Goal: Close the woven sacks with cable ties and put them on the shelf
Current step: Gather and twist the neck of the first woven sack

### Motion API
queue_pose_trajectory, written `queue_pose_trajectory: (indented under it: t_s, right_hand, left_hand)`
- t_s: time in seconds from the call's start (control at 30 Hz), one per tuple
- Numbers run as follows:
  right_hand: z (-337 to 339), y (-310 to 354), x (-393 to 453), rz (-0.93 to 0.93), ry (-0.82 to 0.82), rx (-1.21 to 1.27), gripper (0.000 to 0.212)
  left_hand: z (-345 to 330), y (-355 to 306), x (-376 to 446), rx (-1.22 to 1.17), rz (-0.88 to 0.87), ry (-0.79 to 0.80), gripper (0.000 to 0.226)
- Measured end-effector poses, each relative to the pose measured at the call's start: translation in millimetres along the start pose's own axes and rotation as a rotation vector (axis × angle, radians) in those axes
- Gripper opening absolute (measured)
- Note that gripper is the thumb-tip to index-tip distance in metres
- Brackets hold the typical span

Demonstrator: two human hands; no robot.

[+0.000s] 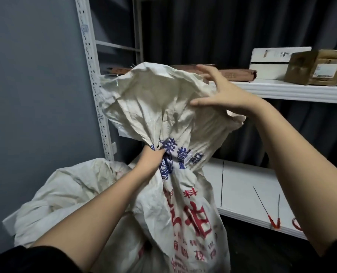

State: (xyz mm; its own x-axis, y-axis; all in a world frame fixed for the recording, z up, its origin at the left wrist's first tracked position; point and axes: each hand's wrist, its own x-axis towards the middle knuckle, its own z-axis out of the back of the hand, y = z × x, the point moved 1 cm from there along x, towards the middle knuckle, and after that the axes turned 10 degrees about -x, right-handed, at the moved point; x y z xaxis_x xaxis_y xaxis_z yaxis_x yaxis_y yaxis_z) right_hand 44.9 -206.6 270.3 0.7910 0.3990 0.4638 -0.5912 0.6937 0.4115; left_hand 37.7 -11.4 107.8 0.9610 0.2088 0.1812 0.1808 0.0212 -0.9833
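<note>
One woven sack (163, 119) | white, creased, printed | neck bunched in left hand (150, 160)

White box (270, 64), brown carton (315, 67), flat brown package (232, 72) side by side; dark curtain (212, 26) behind; grey wall (35, 75) left.

The left hand's fingers (159, 152) are buried in the sack's (183, 203) gathered neck.

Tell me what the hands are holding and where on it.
The left hand grips the printed woven sack at its bunched neck. The right hand, fingers spread, touches the loose top flap; no clear grip there.
</note>
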Motion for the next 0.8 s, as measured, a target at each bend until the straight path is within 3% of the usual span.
queue_pose_trajectory:
  t_s: [0.1, 0.27, 0.37, 0.53, 0.57, 0.67, 0.7, 0.8]
  right_hand:
    - [-2, -20, -13, -0.049, -0.002, 0.029, 0.114]
    - [-6, -65, -29, -0.294, 0.232, 0.168, 0.136]
    - [-9, -85, -35, -0.400, 0.284, 0.456, 0.131]
    - [-24, -100, -36, -0.426, 0.297, 0.619, 0.122]
    - [-26, -101, -35, -0.416, 0.288, 0.647, 0.116]
    - [-31, -83, -35, -0.342, 0.340, 0.624, 0.053]
    - [-35, -78, -32, -0.318, 0.342, 0.536, 0.041]
    - [-36, -63, -22, -0.260, 0.143, 0.263, 0.005]
  left_hand:
    - [1, 3, 0, -0.063, 0.032, -0.021, 0.022]
    - [5, 3, -2, -0.166, 0.095, 0.029, 0.017]
    - [5, 2, -4, -0.209, 0.116, 0.112, 0.009]
    - [5, 3, -5, -0.203, 0.087, 0.152, 0.042]
    - [5, 4, -4, -0.236, 0.077, 0.135, 0.044]
    - [5, 4, -3, -0.275, 0.081, 0.098, 0.043]
    - [5, 5, -1, -0.269, 0.080, 0.091, 0.042]
    - [6, 3, 2, -0.193, 0.040, 0.112, 0.041]
